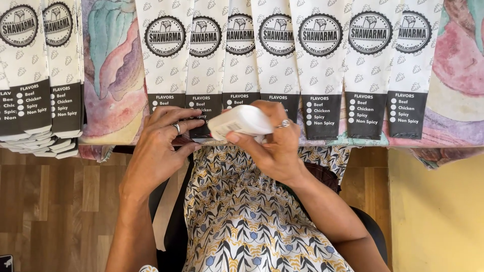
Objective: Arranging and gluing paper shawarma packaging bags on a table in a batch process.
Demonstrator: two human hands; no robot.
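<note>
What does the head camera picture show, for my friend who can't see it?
A person's right hand holds a small white bottle tipped sideways over a row of white paper sleeves on a table edge, while the left hand presses one sleeve flat.

white bottle (241,121) — right hand (275,143)

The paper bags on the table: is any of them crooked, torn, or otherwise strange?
No paper bag looks torn. They lie side by side, overlapping neatly; the stack at far left is fanned a little. Only the bag under the left hand is partly hidden. The right hand holds a white bottle over it.
</note>
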